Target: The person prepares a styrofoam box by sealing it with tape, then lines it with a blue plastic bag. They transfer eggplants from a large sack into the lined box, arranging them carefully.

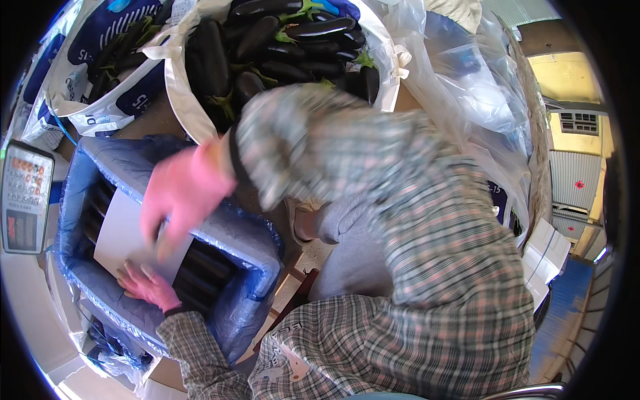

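Note:
In a pink glove, my left hand point(150, 289) rests with spread fingers on a pale flat sheet point(122, 232). Above the sheet, my right hand point(185, 197), also gloved in pink, is blurred, its thumb apart from its fingers; I make out nothing held in it. The sheet lies across dark, long items point(207, 272) in a box lined with blue plastic film point(250, 255). They look like eggplants, but shadow hides detail. Part of the sheet is hidden behind my right hand.
A large white-rimmed sack point(175, 95) of eggplants point(275, 55) stands beyond the box, with another sack point(135, 90) to its left. A digital scale point(26, 197) is at the far left. Clear plastic sheeting point(465, 85) hangs at upper right. A white carton point(545, 250) stands behind me.

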`<state>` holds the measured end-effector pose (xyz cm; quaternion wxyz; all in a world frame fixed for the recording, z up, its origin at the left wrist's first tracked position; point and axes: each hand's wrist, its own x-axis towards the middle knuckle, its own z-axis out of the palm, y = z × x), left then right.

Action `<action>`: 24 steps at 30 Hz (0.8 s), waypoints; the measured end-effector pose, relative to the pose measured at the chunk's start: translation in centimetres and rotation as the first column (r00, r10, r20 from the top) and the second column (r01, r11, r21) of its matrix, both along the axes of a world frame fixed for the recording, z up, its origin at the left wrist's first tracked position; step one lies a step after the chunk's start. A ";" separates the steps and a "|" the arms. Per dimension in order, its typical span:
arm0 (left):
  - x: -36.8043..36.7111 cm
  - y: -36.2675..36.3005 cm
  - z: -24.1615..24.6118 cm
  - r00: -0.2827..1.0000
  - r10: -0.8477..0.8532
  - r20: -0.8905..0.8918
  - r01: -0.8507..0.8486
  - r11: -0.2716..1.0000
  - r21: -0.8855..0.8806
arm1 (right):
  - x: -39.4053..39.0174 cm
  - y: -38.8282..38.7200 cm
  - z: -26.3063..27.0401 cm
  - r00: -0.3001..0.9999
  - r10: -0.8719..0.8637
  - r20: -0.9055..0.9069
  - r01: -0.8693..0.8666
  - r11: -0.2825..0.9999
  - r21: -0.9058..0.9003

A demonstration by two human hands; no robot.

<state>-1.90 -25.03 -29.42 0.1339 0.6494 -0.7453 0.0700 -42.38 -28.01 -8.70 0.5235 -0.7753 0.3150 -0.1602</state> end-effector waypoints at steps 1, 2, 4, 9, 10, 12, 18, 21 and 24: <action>-1.4 0.3 3.6 0.981 -0.078 -0.177 0.058 0.992 -0.114 | -5.9 -0.7 0.8 0.990 -0.135 -0.048 0.137 0.989 0.050; -4.9 0.1 6.3 0.962 -0.162 -0.217 0.129 0.979 -0.159 | -13.4 -0.2 0.0 0.883 -0.367 -0.293 0.398 0.916 0.051; -11.1 0.1 9.9 0.904 -0.291 -0.312 0.240 0.951 -0.193 | -28.5 2.8 -7.9 0.503 -0.679 -0.535 0.595 0.721 -0.355; -23.6 -2.3 13.5 0.649 -0.663 -0.374 0.600 0.748 -0.285 | -35.5 8.5 -25.5 0.180 -0.464 -0.867 0.481 0.811 -0.334; -26.3 -2.6 13.8 0.588 -0.718 -0.372 0.688 0.686 -0.237 | -37.5 8.1 -26.7 0.258 -0.472 -0.843 0.536 0.796 -0.282; -30.6 -3.4 13.8 0.469 -0.765 -0.441 0.808 0.573 -0.134 | -38.7 6.6 -27.8 0.358 -0.550 -0.755 0.542 0.780 -0.312; -38.6 -5.5 12.0 0.324 -0.447 -0.834 0.876 0.474 0.087 | -39.2 9.1 -19.1 0.614 -0.457 -0.644 0.542 0.837 -0.077; -41.1 -5.1 11.0 0.325 -0.307 -0.894 0.867 0.474 0.153 | -37.0 9.2 -22.1 0.300 -0.495 -0.815 0.431 0.833 -0.348; -42.3 -4.3 9.6 0.349 -0.276 -0.895 0.871 0.449 0.201 | -35.8 6.3 -24.5 0.174 -0.372 -0.912 0.579 0.788 -0.211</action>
